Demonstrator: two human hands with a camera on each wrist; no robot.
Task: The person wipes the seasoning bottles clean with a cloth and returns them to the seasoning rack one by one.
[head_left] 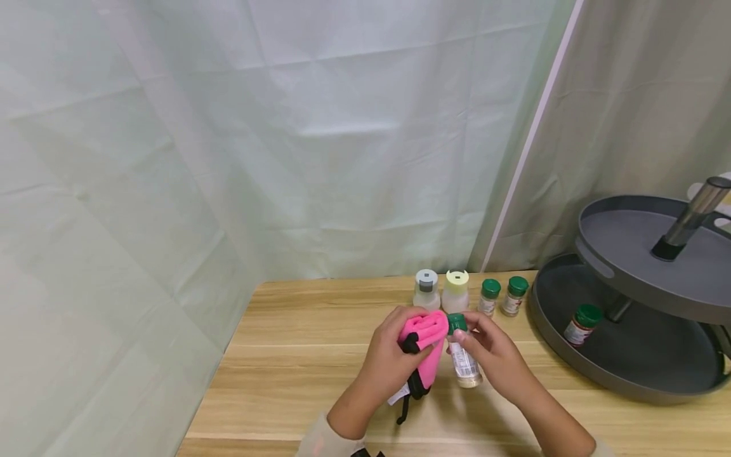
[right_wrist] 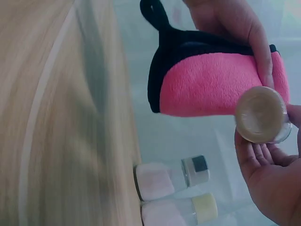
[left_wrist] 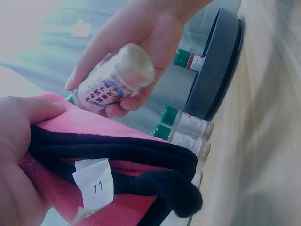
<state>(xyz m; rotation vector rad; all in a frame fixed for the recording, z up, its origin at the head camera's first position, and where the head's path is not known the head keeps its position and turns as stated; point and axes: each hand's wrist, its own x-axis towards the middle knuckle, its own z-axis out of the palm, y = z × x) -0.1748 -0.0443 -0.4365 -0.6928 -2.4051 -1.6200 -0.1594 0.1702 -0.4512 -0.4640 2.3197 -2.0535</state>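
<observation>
My left hand (head_left: 394,346) grips a folded pink cloth (head_left: 431,365) with black edging, a black hanging loop and a white tag (left_wrist: 95,184) marked 11. In my right hand (head_left: 497,358) is a clear spice jar (head_left: 465,363) with a green cap and a printed label, pinched near its cap and slightly tilted. The jar's cap end is right at the cloth's upper edge. Pale contents show through the jar's base in the right wrist view. Both hands are raised over the wooden table (head_left: 285,368).
Behind my hands stand a grey-capped shaker (head_left: 426,289), a yellow-capped shaker (head_left: 455,292) and two green-capped jars (head_left: 488,297). At the right is a two-tier dark grey round tray (head_left: 548,343), with another green-capped jar (head_left: 582,325) on its lower tier. Pale curtains (head_left: 365,158) hang behind the table.
</observation>
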